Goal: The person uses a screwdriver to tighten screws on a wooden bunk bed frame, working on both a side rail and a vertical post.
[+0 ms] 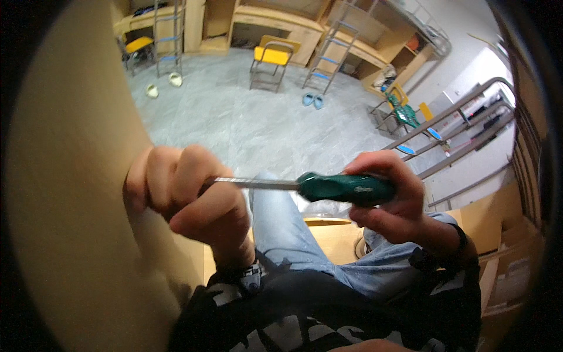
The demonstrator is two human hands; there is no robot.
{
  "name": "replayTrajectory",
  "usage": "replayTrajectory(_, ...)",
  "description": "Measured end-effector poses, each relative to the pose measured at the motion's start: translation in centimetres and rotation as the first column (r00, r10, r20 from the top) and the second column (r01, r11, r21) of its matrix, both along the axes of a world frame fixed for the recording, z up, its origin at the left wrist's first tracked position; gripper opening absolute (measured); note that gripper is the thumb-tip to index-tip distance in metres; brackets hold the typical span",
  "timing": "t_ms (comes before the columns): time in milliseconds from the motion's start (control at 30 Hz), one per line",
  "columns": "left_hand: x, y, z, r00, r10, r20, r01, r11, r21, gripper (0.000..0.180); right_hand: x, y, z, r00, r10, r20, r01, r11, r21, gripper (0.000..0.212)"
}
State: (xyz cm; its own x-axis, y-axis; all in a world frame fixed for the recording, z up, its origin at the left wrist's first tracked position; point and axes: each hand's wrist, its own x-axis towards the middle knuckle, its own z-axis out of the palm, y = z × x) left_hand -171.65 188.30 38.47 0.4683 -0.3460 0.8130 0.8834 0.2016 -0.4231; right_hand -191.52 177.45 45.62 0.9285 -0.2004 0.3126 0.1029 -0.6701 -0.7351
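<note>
A screwdriver [267,183] with a dark green handle and a bare metal shaft lies level across the middle of the view. My right hand [396,196] is wrapped round its handle, thumb and fingers on opposite sides. The shaft points left into my left hand [190,196], whose fingers are curled closed around its far end. The tip is hidden there, so whether anything else is pinched with it cannot be seen. The knuckles of that hand are against or very near a pale wooden panel [76,176] at the left.
My jeans-clad legs [287,229] are below, over a light wooden surface [337,240]. Metal ladder rails [463,117] rise at the right. Across the grey tiled floor [234,117] stand yellow chairs [272,56], desks, ladders [331,53] and blue slippers [313,101].
</note>
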Motion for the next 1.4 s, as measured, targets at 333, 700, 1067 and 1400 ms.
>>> replayTrajectory(333,-0.1,0.2,-0.2,0.998,0.061,0.0,-0.061,0.998,0.018,0.029,0.2,-1.2,0.4,0.853,0.035,-0.521,0.33,0.737,0.589,0.059)
replayTrajectory(700,-0.3,0.1,-0.8,0.993,0.118,-0.015,-0.119,0.993,-0.01,0.023,0.0,-1.0,-0.2,0.998,-0.066,0.008,0.066,0.991,-0.114,0.038)
replayTrajectory(1067,-0.4,-0.2,0.0,0.981,0.19,-0.026,-0.19,0.982,-0.008,0.019,1.7,-2.0,-0.8,0.986,-0.148,0.08,0.148,0.989,0.016,0.04)
replayTrajectory(1400,-0.2,0.1,-0.8,0.987,0.159,-0.025,-0.16,0.986,-0.042,0.019,0.4,-1.5,-0.8,0.999,0.006,0.041,0.004,0.97,-0.244,0.048)
